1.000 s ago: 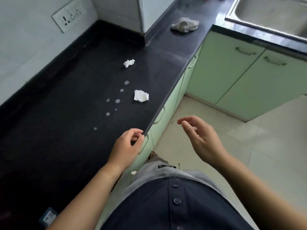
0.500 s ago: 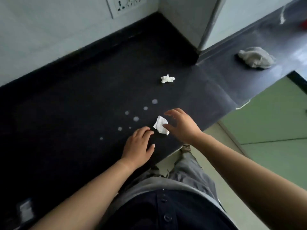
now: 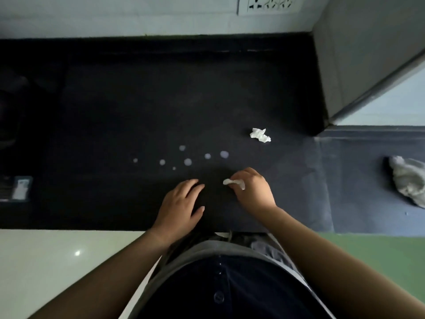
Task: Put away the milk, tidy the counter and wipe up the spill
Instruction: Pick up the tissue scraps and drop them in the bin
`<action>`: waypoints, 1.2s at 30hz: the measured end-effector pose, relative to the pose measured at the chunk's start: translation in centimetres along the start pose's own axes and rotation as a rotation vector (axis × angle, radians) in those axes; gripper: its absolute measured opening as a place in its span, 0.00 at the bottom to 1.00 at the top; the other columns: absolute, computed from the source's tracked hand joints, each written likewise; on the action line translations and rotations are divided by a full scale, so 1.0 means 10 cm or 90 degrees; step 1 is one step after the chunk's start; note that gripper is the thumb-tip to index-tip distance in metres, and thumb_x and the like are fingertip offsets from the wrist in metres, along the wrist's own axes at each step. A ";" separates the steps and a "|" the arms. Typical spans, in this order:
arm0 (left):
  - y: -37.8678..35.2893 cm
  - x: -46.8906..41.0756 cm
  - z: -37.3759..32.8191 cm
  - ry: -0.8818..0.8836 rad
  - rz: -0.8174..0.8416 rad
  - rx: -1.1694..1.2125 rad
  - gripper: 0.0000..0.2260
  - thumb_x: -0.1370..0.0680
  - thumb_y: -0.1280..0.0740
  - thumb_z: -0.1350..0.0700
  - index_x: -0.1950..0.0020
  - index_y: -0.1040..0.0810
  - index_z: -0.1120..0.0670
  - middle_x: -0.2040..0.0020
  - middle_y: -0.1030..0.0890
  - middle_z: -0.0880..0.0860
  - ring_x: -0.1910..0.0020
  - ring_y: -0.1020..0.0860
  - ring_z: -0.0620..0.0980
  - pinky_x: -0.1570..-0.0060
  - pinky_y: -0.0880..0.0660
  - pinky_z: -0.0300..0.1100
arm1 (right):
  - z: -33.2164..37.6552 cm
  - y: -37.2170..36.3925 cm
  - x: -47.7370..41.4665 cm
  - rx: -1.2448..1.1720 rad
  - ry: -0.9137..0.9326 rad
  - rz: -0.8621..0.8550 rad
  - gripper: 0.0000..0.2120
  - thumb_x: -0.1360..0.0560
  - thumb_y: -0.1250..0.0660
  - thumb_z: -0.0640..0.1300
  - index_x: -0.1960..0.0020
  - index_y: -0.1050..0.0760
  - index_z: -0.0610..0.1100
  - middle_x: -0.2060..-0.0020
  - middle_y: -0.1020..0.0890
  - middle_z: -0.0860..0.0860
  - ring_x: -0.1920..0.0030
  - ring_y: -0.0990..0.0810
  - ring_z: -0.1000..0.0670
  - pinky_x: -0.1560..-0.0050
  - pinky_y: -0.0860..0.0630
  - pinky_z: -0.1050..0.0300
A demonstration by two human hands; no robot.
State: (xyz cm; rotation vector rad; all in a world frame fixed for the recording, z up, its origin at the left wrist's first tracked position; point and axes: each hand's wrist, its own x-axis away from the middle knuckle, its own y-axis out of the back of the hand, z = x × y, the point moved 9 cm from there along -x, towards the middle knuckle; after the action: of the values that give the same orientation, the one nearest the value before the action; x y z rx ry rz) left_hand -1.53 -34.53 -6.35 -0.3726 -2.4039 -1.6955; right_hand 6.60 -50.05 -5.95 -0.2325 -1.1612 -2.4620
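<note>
Head view: seven milk drops (image 3: 188,161) dot the black counter (image 3: 115,111) at centre, with two tissues, one crumpled at 2 o'clock (image 3: 260,134) and one (image 3: 234,182) pinched in the right hand (image 3: 253,192). Left hand (image 3: 179,206) lies flat, open, empty; one grey cloth (image 3: 409,180) sits at 3 o'clock, one socket (image 3: 269,4) on the wall at 12.

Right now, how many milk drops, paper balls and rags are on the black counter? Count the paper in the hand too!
Milk drops: 7
Paper balls: 2, one loose near the corner, one pinched in the right hand at
Rags: 1
Total: 10
</note>
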 end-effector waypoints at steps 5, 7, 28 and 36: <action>-0.05 -0.20 -0.44 -0.011 -0.046 -0.004 0.24 0.26 0.42 0.46 0.32 0.32 0.52 0.31 0.30 0.52 0.32 0.32 0.52 0.36 0.32 0.51 | -0.27 0.72 -0.33 0.021 0.036 -0.099 0.10 0.28 0.31 0.47 0.51 0.20 0.43 0.52 0.22 0.46 0.51 0.23 0.43 0.57 0.32 0.58; -0.09 -0.28 -0.60 -0.007 -0.056 -0.005 0.23 0.27 0.43 0.46 0.33 0.31 0.52 0.32 0.29 0.52 0.34 0.30 0.52 0.38 0.30 0.53 | -0.30 0.90 -0.50 0.046 0.060 -0.116 0.11 0.28 0.31 0.48 0.50 0.21 0.43 0.49 0.23 0.47 0.48 0.25 0.44 0.55 0.30 0.57; -0.31 -0.32 -0.70 0.042 -0.059 -0.026 0.24 0.24 0.43 0.45 0.29 0.36 0.49 0.28 0.34 0.53 0.30 0.35 0.52 0.35 0.36 0.55 | -0.33 0.66 -0.86 0.178 0.176 0.042 0.16 0.24 0.38 0.44 0.37 0.28 0.47 0.35 0.30 0.50 0.36 0.35 0.47 0.45 0.28 0.52; -0.31 -0.31 -0.68 0.029 -0.042 -0.031 0.24 0.24 0.45 0.44 0.28 0.38 0.47 0.26 0.37 0.51 0.28 0.38 0.51 0.34 0.37 0.54 | -0.57 0.56 -0.32 0.128 0.160 -0.012 0.10 0.24 0.37 0.43 0.45 0.25 0.41 0.47 0.27 0.43 0.47 0.27 0.42 0.52 0.25 0.47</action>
State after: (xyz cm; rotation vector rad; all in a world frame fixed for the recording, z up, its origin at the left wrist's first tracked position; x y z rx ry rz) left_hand 0.53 -42.21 -7.73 -0.2613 -2.3713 -1.7736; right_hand 12.01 -56.69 -6.65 0.1418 -1.2893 -2.2878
